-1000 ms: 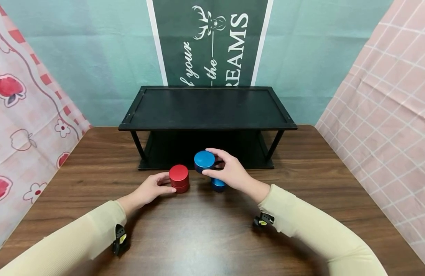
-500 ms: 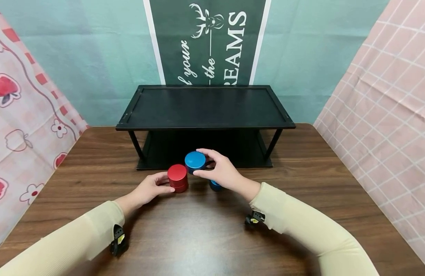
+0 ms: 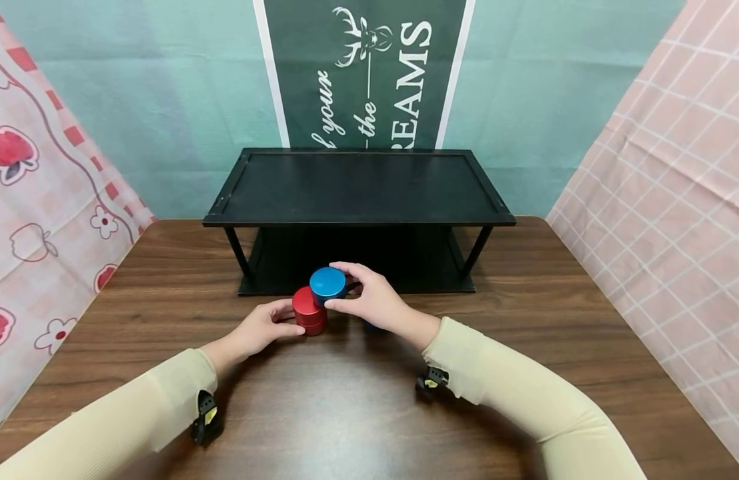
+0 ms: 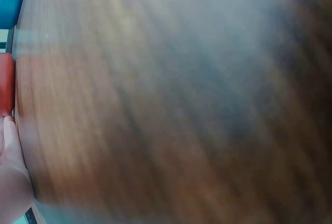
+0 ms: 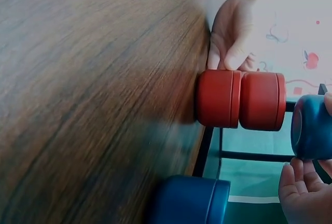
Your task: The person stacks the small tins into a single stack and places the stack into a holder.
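Two small red lidded tins are stacked on the table: the lower red tin [image 5: 215, 98] stands on the wood, and the upper red tin [image 5: 262, 101] sits on it. My left hand [image 3: 255, 331] holds the stack low down from the left, thumb in front. In my right hand [image 3: 378, 301] a blue tin [image 3: 328, 283] is gripped between thumb and fingers. It hangs just above the red stack, offset to the right, with a narrow gap in the right wrist view. Another blue tin [image 5: 189, 200] stands on the table, mostly hidden under my right hand in the head view.
Behind the tins stands a low black two-level rack [image 3: 369, 190], its front edge close to both hands. The brown wooden table [image 3: 321, 407] extends toward me. Patterned cloths [image 3: 663, 173] hang at the sides and back.
My right hand has carried the blue tin leftward, from right of the red tins to partly over them. The left hand and the red stack have stayed put.
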A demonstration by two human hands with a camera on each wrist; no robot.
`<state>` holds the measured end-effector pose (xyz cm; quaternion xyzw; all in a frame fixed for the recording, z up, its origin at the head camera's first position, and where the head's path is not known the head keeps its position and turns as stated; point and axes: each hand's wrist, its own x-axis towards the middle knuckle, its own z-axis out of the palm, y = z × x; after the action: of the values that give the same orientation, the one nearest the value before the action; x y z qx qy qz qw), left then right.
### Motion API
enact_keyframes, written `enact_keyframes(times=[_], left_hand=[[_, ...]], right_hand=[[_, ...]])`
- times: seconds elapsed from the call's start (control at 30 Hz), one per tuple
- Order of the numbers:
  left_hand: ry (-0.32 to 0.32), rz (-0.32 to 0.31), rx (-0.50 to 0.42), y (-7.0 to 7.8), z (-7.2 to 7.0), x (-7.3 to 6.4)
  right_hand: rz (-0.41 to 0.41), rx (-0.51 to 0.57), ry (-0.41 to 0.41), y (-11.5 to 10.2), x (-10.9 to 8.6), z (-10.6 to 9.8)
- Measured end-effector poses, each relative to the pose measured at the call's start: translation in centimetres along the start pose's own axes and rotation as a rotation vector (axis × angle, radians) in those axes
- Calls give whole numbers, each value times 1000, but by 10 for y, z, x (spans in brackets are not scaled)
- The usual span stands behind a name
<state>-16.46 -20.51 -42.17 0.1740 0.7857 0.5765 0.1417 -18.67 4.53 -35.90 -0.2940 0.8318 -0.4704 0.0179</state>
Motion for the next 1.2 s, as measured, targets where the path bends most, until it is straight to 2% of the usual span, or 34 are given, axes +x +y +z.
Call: enact_keyframes(times=[0.2,0.4,0.87,1.2], left_hand=[[4,-7,-2,-1,1,1],[3,-2,2,-2,0,0],[10,7,9,0,3,0],[9,-2,7,0,2,1]], right_hand=[[-29,13,-10,-1,5,7],[-7,10,-51,-3,9,17],[-33,-30,-59,-4,12,26],[10,-17,-79,-7,11,26]])
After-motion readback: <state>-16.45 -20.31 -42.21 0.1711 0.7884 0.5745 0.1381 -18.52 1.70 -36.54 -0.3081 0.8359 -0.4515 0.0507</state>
